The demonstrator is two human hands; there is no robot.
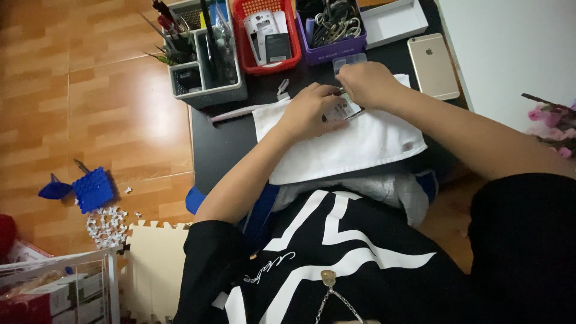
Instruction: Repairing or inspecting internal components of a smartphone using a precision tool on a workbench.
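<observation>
Hands meet over a small device [343, 109] on the white cloth [348, 147] mid-tabletop [219, 147]: left hand [309, 111] clasps it, right hand [367, 84] pinches its far edge.

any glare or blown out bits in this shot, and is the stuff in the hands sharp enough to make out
Head view: glare washes the wood floor beside the dark desk; the white cloth and wall are nearly blown out; the small device between left hand and right hand is soft, detail unreadable.
</observation>
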